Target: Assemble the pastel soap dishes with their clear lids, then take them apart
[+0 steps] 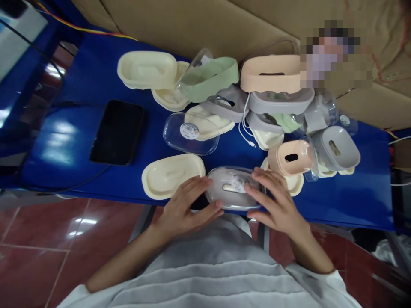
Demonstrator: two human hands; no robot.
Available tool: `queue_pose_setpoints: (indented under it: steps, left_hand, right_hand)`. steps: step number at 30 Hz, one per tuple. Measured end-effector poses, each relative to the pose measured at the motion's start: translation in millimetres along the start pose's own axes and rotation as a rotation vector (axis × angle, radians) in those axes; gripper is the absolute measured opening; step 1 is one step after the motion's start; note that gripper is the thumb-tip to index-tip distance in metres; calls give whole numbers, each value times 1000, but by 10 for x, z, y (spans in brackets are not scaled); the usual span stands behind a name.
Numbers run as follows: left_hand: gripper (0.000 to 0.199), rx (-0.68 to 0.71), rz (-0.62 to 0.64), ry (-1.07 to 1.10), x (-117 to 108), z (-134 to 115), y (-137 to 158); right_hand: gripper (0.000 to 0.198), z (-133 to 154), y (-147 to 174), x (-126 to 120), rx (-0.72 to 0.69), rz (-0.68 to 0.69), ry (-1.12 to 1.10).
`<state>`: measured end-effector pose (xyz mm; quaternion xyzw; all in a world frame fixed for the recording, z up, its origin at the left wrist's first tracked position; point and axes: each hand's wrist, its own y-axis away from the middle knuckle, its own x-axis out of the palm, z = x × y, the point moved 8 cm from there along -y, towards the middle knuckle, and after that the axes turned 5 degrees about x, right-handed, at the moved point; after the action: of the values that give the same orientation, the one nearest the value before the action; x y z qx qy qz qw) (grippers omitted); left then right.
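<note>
Both my hands hold a grey soap box with a clear plastic lid (229,188) at the near edge of the blue table (80,145). My left hand (188,205) grips its left end, fingers curled around the side. My right hand (274,199) rests on its right end, fingertips on the clear lid near a white sticker. A cream tray (171,175) lies just left of the box. A pink box with a slot (290,157) sits just beyond my right hand.
Several more box parts in cream, green, grey and peach are heaped across the table's far side, with a loose clear lid (189,133) and a white cable (245,124). A black phone (118,131) lies at the left. Cardboard (192,21) stands behind. Red tiled floor lies below.
</note>
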<state>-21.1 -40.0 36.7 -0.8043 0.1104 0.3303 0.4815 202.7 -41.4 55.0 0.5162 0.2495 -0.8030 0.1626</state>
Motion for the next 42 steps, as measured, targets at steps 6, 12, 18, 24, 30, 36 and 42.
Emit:
queue_pose_setpoints:
  steps: [6, 12, 18, 24, 30, 36, 42]
  left_hand:
    - [43, 16, 144, -13, 114, -13, -37]
    - [46, 23, 164, -17, 138, -37, -22]
    - [47, 25, 186, 37, 136, -13, 3]
    - [49, 15, 112, 66, 89, 20, 96]
    - [51, -25, 117, 76, 114, 61, 123]
    - [46, 38, 112, 98, 42, -30, 96]
    - [39, -92, 65, -36, -255, 101, 221]
  right_hand:
    - [65, 54, 212, 276, 30, 25, -67]
    - [84, 36, 300, 299, 27, -11, -31]
    - [82, 78, 313, 324, 27, 4, 74]
    - [89, 123, 332, 289, -18, -21, 27]
    - [90, 71, 283, 344, 20, 16, 40]
    - [68, 32, 441, 335, 46, -40, 20]
    - [81, -261, 1250, -521, 219, -737, 478]
